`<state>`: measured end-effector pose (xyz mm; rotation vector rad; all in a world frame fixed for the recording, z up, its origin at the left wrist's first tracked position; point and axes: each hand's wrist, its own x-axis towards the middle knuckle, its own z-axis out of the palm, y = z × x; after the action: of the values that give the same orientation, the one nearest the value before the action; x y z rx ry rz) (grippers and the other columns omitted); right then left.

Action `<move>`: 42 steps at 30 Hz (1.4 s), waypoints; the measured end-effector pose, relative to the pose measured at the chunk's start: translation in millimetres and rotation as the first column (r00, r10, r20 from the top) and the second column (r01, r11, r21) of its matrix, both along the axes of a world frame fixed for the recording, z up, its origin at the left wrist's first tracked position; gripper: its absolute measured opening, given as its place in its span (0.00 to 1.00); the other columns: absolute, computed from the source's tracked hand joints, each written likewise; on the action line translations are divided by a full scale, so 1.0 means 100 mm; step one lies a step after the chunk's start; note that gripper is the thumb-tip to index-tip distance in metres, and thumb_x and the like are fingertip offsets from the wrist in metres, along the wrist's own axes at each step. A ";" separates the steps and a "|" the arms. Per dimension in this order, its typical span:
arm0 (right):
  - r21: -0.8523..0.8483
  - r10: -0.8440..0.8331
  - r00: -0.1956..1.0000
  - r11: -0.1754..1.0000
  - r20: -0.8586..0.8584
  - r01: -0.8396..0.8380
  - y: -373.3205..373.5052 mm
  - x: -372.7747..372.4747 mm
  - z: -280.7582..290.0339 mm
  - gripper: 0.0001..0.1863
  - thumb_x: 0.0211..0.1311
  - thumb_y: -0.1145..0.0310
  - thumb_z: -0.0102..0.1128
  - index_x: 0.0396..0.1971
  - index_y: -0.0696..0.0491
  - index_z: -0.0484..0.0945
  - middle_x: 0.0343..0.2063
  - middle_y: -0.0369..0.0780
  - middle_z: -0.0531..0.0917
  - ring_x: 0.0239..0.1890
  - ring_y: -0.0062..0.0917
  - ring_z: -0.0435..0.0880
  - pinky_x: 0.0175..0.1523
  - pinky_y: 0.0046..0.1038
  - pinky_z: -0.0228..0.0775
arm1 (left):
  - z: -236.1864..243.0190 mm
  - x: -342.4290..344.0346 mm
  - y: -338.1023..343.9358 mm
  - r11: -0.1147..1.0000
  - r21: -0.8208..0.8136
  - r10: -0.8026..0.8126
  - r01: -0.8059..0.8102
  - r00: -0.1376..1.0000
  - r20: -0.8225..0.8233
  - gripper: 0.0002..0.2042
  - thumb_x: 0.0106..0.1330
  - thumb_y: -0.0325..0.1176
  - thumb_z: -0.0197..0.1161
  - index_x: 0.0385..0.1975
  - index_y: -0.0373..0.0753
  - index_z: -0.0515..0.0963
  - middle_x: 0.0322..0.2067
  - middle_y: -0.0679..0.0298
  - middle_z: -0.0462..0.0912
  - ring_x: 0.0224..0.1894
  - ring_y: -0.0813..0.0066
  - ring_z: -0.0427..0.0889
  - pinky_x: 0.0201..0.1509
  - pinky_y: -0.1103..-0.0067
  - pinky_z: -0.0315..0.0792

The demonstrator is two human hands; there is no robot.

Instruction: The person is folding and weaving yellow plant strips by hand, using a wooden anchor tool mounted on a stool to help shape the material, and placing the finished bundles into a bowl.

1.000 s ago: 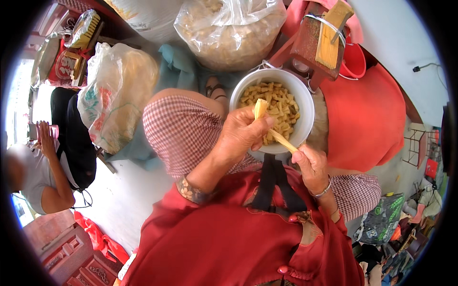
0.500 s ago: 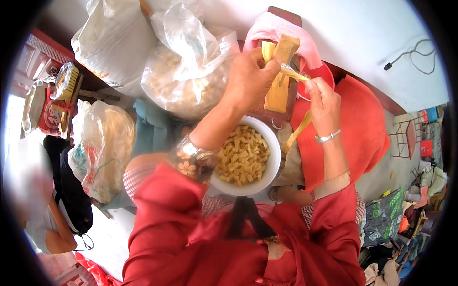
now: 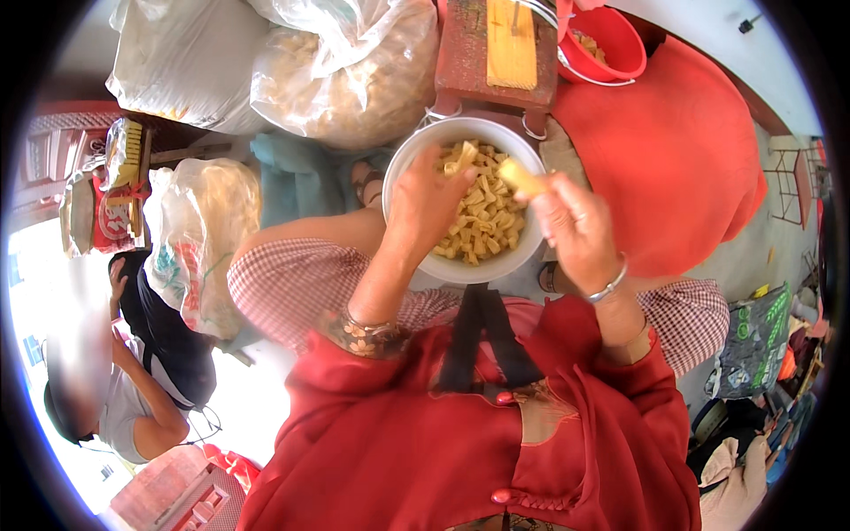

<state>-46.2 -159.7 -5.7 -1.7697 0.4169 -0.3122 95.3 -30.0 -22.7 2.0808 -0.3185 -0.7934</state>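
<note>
A white bowl [image 3: 403, 164] stands between my knees, filled with short, cut yellow pieces [image 3: 485, 217] of a kind I cannot make out. My left hand [image 3: 423, 202] is over its left side, thumb and fingers closed round a pale yellow piece [image 3: 465, 156]. At the right rim, my right hand [image 3: 577, 221], slightly blurred, pinches a thicker yellow piece [image 3: 521, 177] that points toward the bowl. Beyond the bowl, a yellow wooden block [image 3: 512, 49] lies on a dark red wooden bench [image 3: 462, 66].
A red bucket [image 3: 624, 53] with some pieces inside stands beside the bench. Red cloth [image 3: 655, 168] spreads on the right. Clear plastic bags [image 3: 350, 97] of pale stuff stand at the far left, another bag [image 3: 212, 230] nearer. Another person [image 3: 146, 389] is at the left.
Both hands have come back from the wooden block to the bowl. The long strip stretched between them no longer shows. My view has tilted, so the bowl sits higher in the picture.
</note>
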 end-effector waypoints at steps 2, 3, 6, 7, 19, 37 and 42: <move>-0.004 0.140 0.989 0.990 0.041 -0.140 0.24 -0.01 0.07 0.10 0.63 0.64 0.56 0.32 0.57 0.75 0.21 0.45 0.74 0.21 0.35 0.74 0.27 0.29 0.64 | -0.21 -0.16 0.14 1.000 -0.015 -0.024 0.021 0.971 -0.237 0.17 0.63 0.40 0.59 0.44 0.32 0.75 0.30 0.59 0.81 0.29 0.78 0.77 0.34 0.78 0.72; -0.074 0.166 0.970 0.985 0.180 -0.155 0.38 -0.02 0.00 0.09 0.62 0.65 0.56 0.31 0.56 0.75 0.22 0.45 0.75 0.23 0.38 0.76 0.28 0.32 0.65 | -0.31 -0.23 0.19 0.991 -0.122 -0.099 0.062 0.941 -0.324 0.18 0.65 0.40 0.56 0.46 0.32 0.74 0.33 0.58 0.81 0.33 0.76 0.78 0.38 0.77 0.73; -0.204 0.339 0.925 0.931 0.171 -0.303 0.71 -0.12 -0.08 0.10 0.62 0.64 0.55 0.30 0.56 0.73 0.22 0.44 0.75 0.26 0.39 0.76 0.31 0.35 0.66 | -0.34 -0.53 0.24 0.880 -0.446 -0.364 0.166 0.839 -0.405 0.20 0.72 0.44 0.42 0.46 0.33 0.72 0.31 0.62 0.79 0.29 0.73 0.75 0.37 0.78 0.74; -0.179 0.363 0.915 0.926 0.176 -0.332 0.81 -0.16 -0.14 0.10 0.62 0.64 0.55 0.30 0.56 0.73 0.21 0.42 0.74 0.25 0.37 0.76 0.31 0.33 0.65 | -0.28 -0.56 0.14 0.958 -0.285 -0.242 -0.017 0.486 -0.840 0.19 0.73 0.44 0.42 0.44 0.34 0.72 0.28 0.63 0.78 0.26 0.75 0.74 0.32 0.80 0.74; 0.118 -0.016 0.954 0.993 0.299 -0.020 0.90 -0.36 0.09 0.10 0.68 0.69 0.47 0.29 0.58 0.73 0.21 0.39 0.73 0.22 0.22 0.74 0.29 0.24 0.65 | -0.07 -0.68 0.53 0.819 -0.569 -0.390 -0.075 0.654 -0.648 0.13 0.67 0.37 0.53 0.42 0.33 0.70 0.24 0.64 0.76 0.20 0.78 0.73 0.20 0.84 0.68; 0.168 0.116 0.984 0.976 0.134 -0.138 0.57 -0.47 -0.15 0.18 0.65 0.56 0.50 0.27 0.56 0.73 0.18 0.43 0.73 0.22 0.33 0.73 0.30 0.30 0.63 | 0.40 -0.84 0.62 0.876 -0.149 -0.354 0.458 0.822 0.447 0.05 0.56 0.24 0.63 0.30 0.34 0.74 0.32 0.57 0.78 0.30 0.63 0.78 0.30 0.76 0.73; 0.126 0.104 0.967 0.983 0.232 -0.136 0.57 -0.55 -0.04 0.15 0.66 0.58 0.51 0.34 0.57 0.72 0.23 0.40 0.76 0.23 0.24 0.73 0.31 0.26 0.65 | 0.27 -0.72 0.59 0.566 -0.807 -0.505 -0.169 0.702 -0.502 0.13 0.63 0.25 0.59 0.46 0.36 0.70 0.34 0.65 0.79 0.37 0.77 0.77 0.41 0.82 0.71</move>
<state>-101.4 -103.0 -9.5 -1.5927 0.1639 -0.3824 23.3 28.6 4.7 0.7521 -0.3819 -1.2131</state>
